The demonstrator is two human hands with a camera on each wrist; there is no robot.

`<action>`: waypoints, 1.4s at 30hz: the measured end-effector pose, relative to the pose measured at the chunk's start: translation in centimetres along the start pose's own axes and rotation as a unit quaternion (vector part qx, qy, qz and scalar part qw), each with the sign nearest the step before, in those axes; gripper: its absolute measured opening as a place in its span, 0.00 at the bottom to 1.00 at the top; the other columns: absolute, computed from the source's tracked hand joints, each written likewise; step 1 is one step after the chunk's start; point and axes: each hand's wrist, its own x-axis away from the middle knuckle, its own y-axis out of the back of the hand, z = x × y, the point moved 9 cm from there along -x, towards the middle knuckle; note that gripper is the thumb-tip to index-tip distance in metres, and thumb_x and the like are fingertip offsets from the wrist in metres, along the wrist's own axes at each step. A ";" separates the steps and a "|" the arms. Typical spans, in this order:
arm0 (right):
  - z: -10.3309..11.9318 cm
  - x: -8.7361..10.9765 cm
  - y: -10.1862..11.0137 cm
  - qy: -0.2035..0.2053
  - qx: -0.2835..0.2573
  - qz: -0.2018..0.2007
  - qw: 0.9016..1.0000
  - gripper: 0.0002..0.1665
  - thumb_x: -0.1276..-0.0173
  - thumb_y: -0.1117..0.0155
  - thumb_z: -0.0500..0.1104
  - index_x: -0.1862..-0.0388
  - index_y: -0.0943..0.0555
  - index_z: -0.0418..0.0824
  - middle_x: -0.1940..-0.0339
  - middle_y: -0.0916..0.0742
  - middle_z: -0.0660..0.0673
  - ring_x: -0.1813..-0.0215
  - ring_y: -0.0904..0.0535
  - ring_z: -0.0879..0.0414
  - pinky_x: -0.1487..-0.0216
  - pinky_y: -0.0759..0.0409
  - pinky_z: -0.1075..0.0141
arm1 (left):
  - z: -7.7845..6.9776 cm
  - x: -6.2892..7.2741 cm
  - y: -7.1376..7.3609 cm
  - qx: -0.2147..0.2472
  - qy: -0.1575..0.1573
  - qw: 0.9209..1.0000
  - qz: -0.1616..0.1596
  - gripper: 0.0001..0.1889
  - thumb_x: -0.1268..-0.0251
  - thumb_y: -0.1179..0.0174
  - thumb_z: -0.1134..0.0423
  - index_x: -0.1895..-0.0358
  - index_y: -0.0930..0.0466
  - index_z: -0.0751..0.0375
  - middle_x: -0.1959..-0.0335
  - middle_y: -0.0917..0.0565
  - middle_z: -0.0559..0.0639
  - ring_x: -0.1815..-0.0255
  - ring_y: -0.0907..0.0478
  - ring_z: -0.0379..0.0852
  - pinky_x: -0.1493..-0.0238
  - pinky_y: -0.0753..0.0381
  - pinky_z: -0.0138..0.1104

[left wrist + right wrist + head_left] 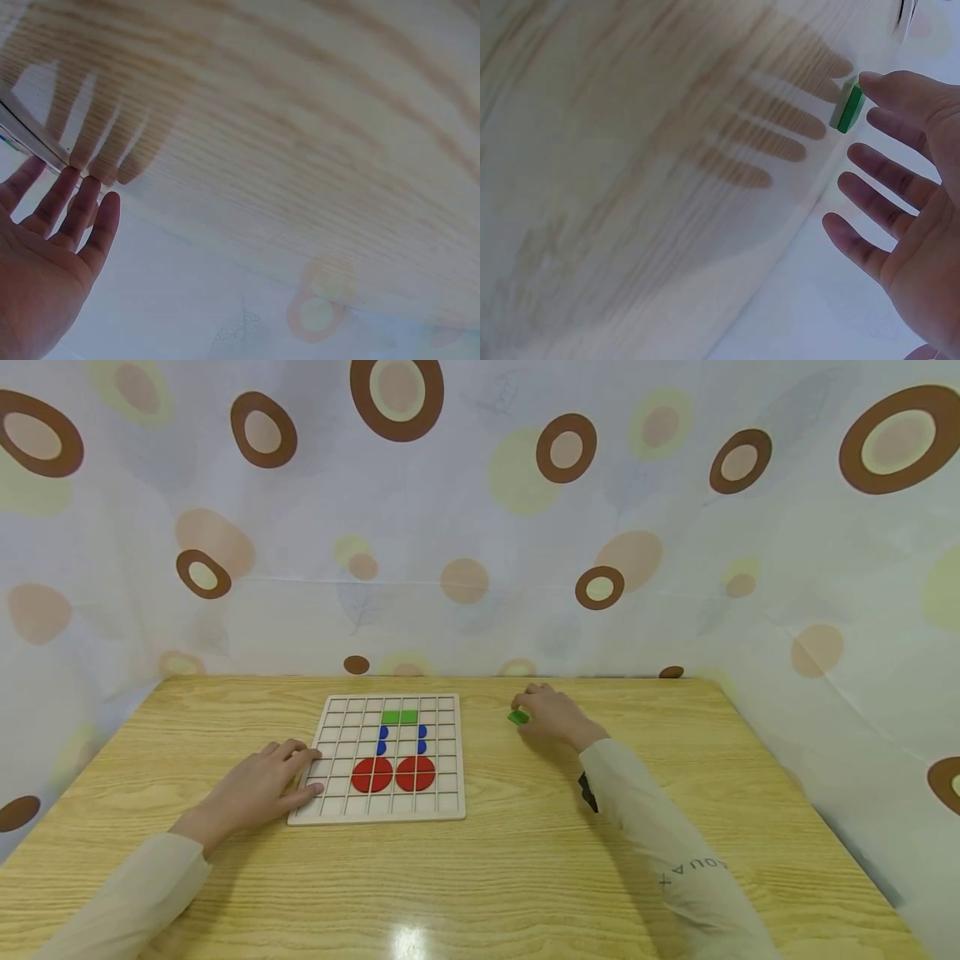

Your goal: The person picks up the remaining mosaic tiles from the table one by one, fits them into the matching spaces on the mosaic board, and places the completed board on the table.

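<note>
A pale wooden grid board (447, 800) lies on the table, left of centre. On it are two red discs (416, 774), small blue half-round pieces (422, 732) in two columns and a green strip (399, 717). My left hand (258, 785) rests at the board's left edge, thumb and fingertips touching it; the left wrist view shows those fingers fairly straight. Right of the board, my right hand (552, 717) pinches a small green tile (850, 109) at the thumb tip, low over the table. The tile's far side is partly hidden.
The wooden table (480, 893) reaches back to a patterned cloth wall (465, 510), which also runs down the sides. A small black object (588, 792) shows beside my right sleeve, partly covered by it.
</note>
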 end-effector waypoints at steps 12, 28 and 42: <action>-0.7 0.2 0.0 -0.012 -0.025 0.007 1.000 0.20 0.36 0.42 0.42 0.44 0.25 0.44 0.48 0.23 0.41 0.47 0.29 0.43 0.48 0.30 0.45 | 0.0 0.0 0.1 0.002 0.005 1.000 0.005 0.26 0.39 0.46 0.44 0.44 0.27 0.59 0.48 0.25 0.57 0.49 0.27 0.58 0.50 0.27 0.52; -0.9 -0.2 -0.3 -0.012 -0.036 0.016 0.999 0.18 0.35 0.43 0.42 0.45 0.24 0.44 0.51 0.23 0.41 0.51 0.29 0.45 0.54 0.27 0.52 | 0.3 -0.1 -0.1 0.004 0.012 1.000 0.011 0.26 0.39 0.46 0.44 0.44 0.27 0.59 0.48 0.25 0.57 0.48 0.28 0.58 0.49 0.28 0.53; -0.9 -0.1 -0.1 0.000 -0.019 0.000 1.000 0.14 0.36 0.40 0.46 0.53 0.21 0.42 0.53 0.22 0.42 0.52 0.28 0.45 0.53 0.28 0.49 | 0.3 -0.1 -0.3 0.000 0.012 1.000 0.011 0.26 0.39 0.46 0.44 0.44 0.27 0.59 0.47 0.26 0.57 0.47 0.28 0.58 0.49 0.28 0.53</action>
